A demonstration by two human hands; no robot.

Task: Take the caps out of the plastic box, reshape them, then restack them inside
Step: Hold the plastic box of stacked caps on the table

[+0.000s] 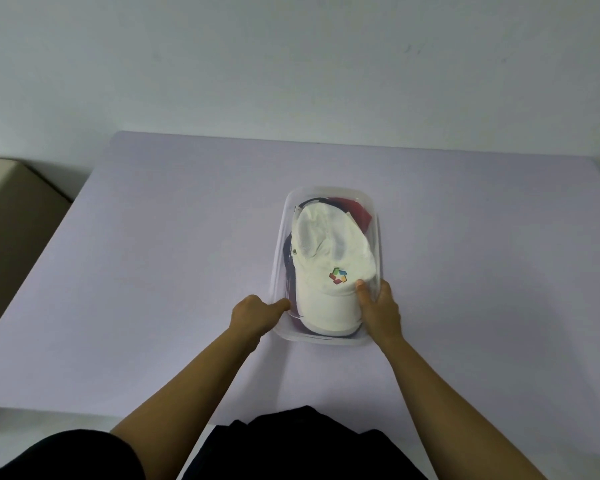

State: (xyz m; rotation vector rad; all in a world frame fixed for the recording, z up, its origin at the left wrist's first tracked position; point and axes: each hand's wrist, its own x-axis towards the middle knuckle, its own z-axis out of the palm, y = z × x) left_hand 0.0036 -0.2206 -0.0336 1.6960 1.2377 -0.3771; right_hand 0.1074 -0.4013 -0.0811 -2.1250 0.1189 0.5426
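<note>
A clear plastic box (280,237) stands on the table, long side running away from me. On top inside it lies a white cap (329,251) with a small multicoloured logo, brim toward me. Under it show a red cap (359,211) at the far right and a dark cap (287,252) along the left wall. My left hand (253,315) rests against the box's near left corner, thumb at the rim. My right hand (378,311) holds the box's near right wall, thumb pressed on the white cap's brim edge.
The lavender table (153,254) spreads wide around the box, its far edge against a pale wall. A beige box-like object (11,209) stands off the table's left side. My dark clothing (291,445) fills the bottom of the view.
</note>
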